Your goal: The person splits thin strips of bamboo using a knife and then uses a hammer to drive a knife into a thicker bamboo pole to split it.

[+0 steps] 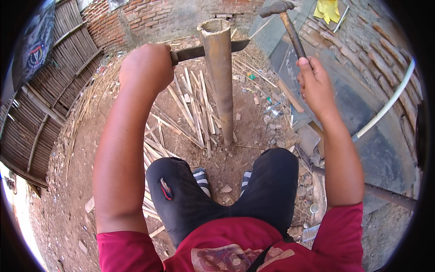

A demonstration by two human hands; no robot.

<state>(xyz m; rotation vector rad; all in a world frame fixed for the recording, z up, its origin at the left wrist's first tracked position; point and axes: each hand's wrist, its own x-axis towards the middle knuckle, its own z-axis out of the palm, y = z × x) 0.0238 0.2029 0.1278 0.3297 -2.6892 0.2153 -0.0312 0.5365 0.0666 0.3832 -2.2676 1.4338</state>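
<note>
Head view: splitting an upright bamboo pole (220, 81) with blade and hammer.

The blade (206, 50) sits across the pole's top rim, not yet driven down; split strips (192, 109) lie on the ground just below the left hand (145, 68), whose grip is clamped on the blade's handle. The right hand (316, 86), arm raised, has its grip clamped on the hammer (287, 22), whose head is above and right of the pole.

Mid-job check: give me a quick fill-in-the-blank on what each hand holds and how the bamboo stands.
1. The right hand grips a raised ____.
2. The left hand holds a blade set across the top of the ____ pole.
3. The bamboo pole stands ____ on the dirt.

Missing words: hammer; bamboo; upright
</note>
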